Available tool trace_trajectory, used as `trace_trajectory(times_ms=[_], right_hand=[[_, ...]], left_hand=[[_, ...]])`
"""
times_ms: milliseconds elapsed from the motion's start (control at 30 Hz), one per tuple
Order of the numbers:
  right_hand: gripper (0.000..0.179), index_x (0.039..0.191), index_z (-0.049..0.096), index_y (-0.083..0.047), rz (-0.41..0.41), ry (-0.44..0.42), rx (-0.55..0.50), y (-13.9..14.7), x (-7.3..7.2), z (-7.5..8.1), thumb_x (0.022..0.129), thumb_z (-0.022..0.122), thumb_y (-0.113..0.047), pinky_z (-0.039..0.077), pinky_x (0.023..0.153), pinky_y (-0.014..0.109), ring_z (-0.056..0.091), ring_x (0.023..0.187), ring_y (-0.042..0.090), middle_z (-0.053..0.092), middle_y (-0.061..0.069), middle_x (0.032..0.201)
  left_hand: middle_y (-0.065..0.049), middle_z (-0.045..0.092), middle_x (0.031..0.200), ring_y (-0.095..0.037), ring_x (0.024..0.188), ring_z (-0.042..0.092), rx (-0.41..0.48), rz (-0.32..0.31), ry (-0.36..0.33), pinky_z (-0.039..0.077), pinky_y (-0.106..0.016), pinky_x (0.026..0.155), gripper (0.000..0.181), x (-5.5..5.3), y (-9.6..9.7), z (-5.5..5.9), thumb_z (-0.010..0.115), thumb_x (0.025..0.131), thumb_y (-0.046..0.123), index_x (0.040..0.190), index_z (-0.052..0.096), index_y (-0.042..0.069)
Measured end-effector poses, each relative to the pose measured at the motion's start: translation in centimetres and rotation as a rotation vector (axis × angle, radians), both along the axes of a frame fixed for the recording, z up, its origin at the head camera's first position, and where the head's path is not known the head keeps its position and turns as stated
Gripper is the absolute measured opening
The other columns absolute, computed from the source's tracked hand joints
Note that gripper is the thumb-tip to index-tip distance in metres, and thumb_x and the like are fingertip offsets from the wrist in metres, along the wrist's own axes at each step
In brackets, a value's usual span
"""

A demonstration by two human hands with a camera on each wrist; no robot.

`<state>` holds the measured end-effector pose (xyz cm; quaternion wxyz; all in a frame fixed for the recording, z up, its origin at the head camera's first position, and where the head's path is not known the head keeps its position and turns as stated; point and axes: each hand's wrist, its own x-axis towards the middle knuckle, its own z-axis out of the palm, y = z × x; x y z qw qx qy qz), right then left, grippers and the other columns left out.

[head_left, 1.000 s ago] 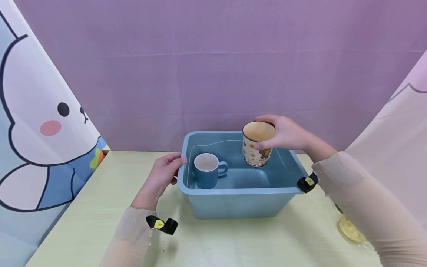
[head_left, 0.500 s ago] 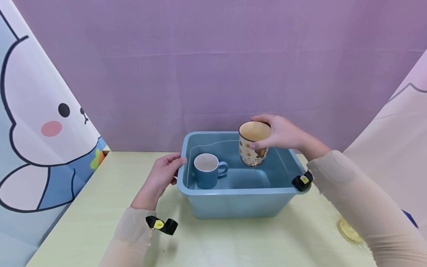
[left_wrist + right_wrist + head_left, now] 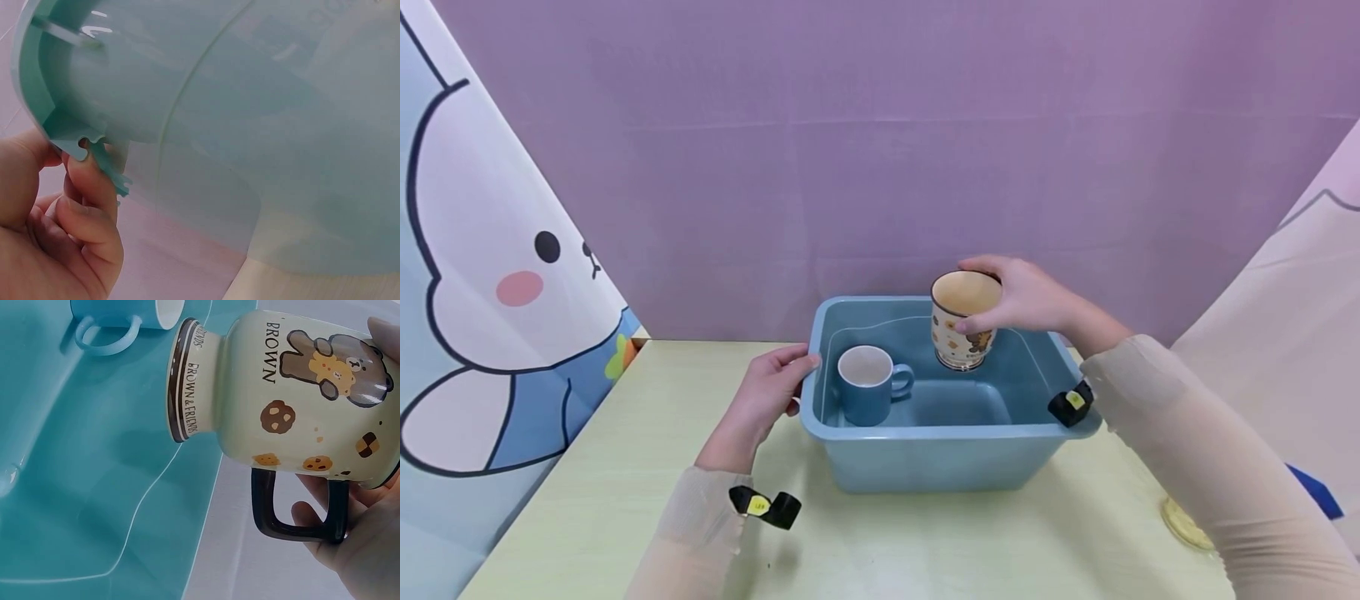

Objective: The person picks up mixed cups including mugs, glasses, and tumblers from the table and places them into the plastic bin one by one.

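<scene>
A cream mug [image 3: 951,333] with bear and cookie prints and a dark handle [image 3: 265,503] hangs over the right half of a blue plastic tub [image 3: 940,458]. My right hand [image 3: 1033,302] grips it near the rim, thumb on the near side. In the right wrist view the mug's footed base faces the tub. A blue mug [image 3: 865,400] with a white inside stands upright in the tub's left part, handle to the right. My left hand [image 3: 767,387] pinches the tub's left rim; in the left wrist view its fingers [image 3: 94,181] curl under that edge.
The tub stands on a pale wooden table [image 3: 700,392] against a purple cloth backdrop [image 3: 880,167]. A round yellow glass-like object [image 3: 1183,527] lies at the right, partly behind my right sleeve. A dark blue object [image 3: 1315,492] shows farther right.
My right hand has carried the cream mug a little to the left over the tub. The left hand and the blue mug have stayed put. More of the dark blue object shows at the right.
</scene>
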<state>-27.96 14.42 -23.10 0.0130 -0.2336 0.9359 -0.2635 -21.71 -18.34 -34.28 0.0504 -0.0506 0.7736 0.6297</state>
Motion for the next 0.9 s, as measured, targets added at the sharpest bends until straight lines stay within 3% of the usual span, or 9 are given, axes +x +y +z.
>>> trace_trajectory(times_ms=[433,900], right_hand=[[0.089,0.14,0.044,-0.017,0.041,-0.012,-0.03,-0.7,-0.5,-0.4,0.065,0.083,-0.044,0.05,0.082,0.04,0.056,0.104,0.02,0.057,0.002,0.125],[0.087,0.139,0.045,-0.013,0.07,-0.01,-0.036,-1.2,-0.7,-1.0,0.066,0.082,-0.04,0.049,0.084,0.041,0.054,0.107,0.022,0.054,0.005,0.129]], left_hand=[[-0.002,0.062,0.079,-0.016,0.065,0.053,0.002,-0.014,0.016,0.042,-0.024,0.053,0.04,0.4,0.1,0.2,0.055,0.095,0.033,0.13,0.056,0.015],[-0.002,0.062,0.079,-0.017,0.065,0.054,0.006,-0.011,0.016,0.042,-0.023,0.053,0.037,0.2,0.2,-0.1,0.054,0.095,0.032,0.128,0.058,0.016]])
